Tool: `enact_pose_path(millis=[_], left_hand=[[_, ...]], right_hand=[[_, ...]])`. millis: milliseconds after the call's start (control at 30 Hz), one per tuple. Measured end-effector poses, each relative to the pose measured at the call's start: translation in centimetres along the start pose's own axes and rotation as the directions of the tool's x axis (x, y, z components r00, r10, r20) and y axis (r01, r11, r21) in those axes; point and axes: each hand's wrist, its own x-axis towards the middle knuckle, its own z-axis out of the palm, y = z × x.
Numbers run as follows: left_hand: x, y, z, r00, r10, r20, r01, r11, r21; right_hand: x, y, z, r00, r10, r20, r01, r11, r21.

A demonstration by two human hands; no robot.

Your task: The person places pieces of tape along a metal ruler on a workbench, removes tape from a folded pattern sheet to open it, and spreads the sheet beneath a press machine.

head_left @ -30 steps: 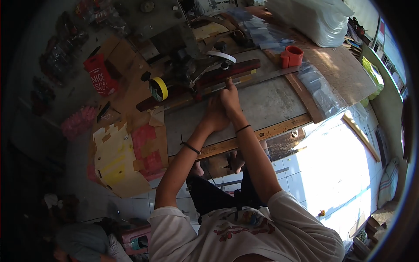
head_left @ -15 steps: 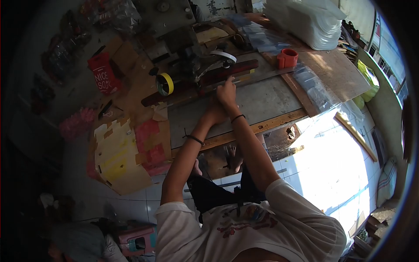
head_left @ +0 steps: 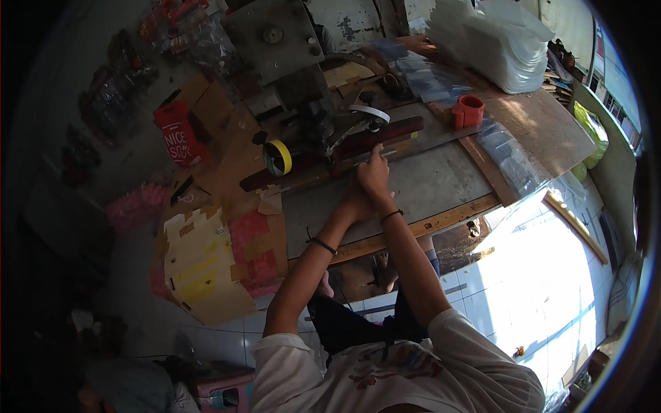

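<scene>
My right hand [head_left: 374,175] is closed, its knuckles up, close to the front of a long dark red bar [head_left: 396,133] on a bench-mounted machine [head_left: 313,113]. Whether it grips anything there is hard to make out. My left hand [head_left: 354,204] lies against the right hand and wrist, its fingers mostly hidden. Under both hands is the machine's flat grey work plate [head_left: 441,175]. A roll of yellow tape [head_left: 277,157] sits at the left of the bar, and a white-rimmed wheel [head_left: 369,112] stands above it.
A red tape holder [head_left: 468,112] stands to the right, near clear plastic sleeves [head_left: 506,155] and a stack of white foam sheets [head_left: 492,45]. Taped cardboard [head_left: 200,272] covers the left side. A red bag [head_left: 180,133] lies beyond. A wooden edge [head_left: 441,219] borders the plate.
My view has tilted, so the bench appears lower and farther right. My hands remain together in front of the bar, with little visible change in their pose.
</scene>
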Motion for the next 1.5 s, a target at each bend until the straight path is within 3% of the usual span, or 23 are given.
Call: enact_pose_path(millis=[133, 233, 400, 500, 600, 700, 733, 800, 833, 933, 1033, 1133, 1233, 1333, 1433, 1500], left_hand=[[0.2, 0.7, -0.6, 0.994, -0.039, 0.101, 0.035, 0.999, 0.038], [0.1, -0.6, 0.7, 0.995, 0.026, 0.098, -0.044, 0.983, 0.177], [0.2, 1.0, -0.5, 0.993, -0.066, 0.102, 0.065, 0.998, 0.016], [0.4, 1.6, -0.8, 1.000, -0.022, 0.015, 0.022, 1.000, 0.017], [0.4, 1.7, -0.9, 0.999, -0.022, 0.034, 0.023, 1.000, -0.012], [0.7, 0.7, -0.4, 0.996, 0.013, 0.092, -0.016, 0.999, 0.033], [0.5, 0.3, -0.1, 0.993, 0.033, 0.113, -0.040, 0.997, 0.062], [0.4, 1.9, -1.4, 0.981, -0.078, 0.178, 0.080, 0.997, -0.006], [0.1, 2.7, -2.2, 0.969, -0.124, 0.213, 0.134, 0.991, -0.031], [0.3, 2.3, -1.2, 0.998, -0.052, 0.035, 0.052, 0.999, -0.005], [0.4, 1.1, -0.3, 0.999, 0.027, 0.019, -0.026, 0.999, -0.021], [0.1, -0.8, 1.0, 0.982, -0.082, 0.171, 0.084, 0.996, -0.007], [-0.1, 0.4, 0.2, 0.995, -0.038, 0.088, 0.009, 0.952, 0.305], [0.2, 0.8, 0.2, 0.991, -0.104, 0.085, 0.089, 0.982, 0.167], [0.1, 0.7, 0.0, 0.993, -0.049, 0.104, 0.030, 0.983, 0.179], [-0.5, 0.0, 1.2, 0.999, -0.011, 0.050, -0.002, 0.968, 0.251]], right_hand=[[-0.2, 0.8, -0.1, 0.998, -0.065, 0.014, 0.065, 0.998, 0.019], [0.5, 1.6, -0.3, 0.991, -0.117, 0.064, 0.115, 0.993, 0.036], [-0.4, 2.0, -0.1, 0.974, -0.211, 0.076, 0.213, 0.977, -0.007], [-0.2, 1.9, 0.7, 0.986, -0.165, -0.026, 0.167, 0.976, 0.140], [-0.4, 1.2, -0.6, 0.984, -0.153, 0.091, 0.148, 0.987, 0.056], [0.3, 2.2, -1.1, 0.970, -0.177, 0.168, 0.161, 0.981, 0.105], [0.4, 2.5, -0.7, 0.961, -0.229, 0.158, 0.222, 0.973, 0.061], [-0.1, 3.2, 0.0, 0.932, -0.334, 0.142, 0.340, 0.940, -0.022], [-0.7, 3.5, 0.2, 0.951, -0.278, 0.135, 0.277, 0.960, 0.029], [0.0, 1.8, -0.4, 0.983, -0.150, 0.101, 0.130, 0.975, 0.181], [0.4, 3.1, -0.6, 0.915, -0.341, 0.217, 0.357, 0.933, -0.038], [0.8, 3.8, 0.0, 0.949, -0.258, 0.181, 0.239, 0.963, 0.121], [0.0, 2.0, -0.9, 0.995, -0.082, 0.051, 0.056, 0.921, 0.386], [1.4, 4.0, 0.3, 0.981, -0.168, 0.096, 0.126, 0.932, 0.341], [1.8, 5.1, 0.5, 0.964, -0.178, 0.196, 0.127, 0.961, 0.245], [1.1, 4.5, 0.2, 0.977, -0.122, 0.174, 0.078, 0.968, 0.239]])
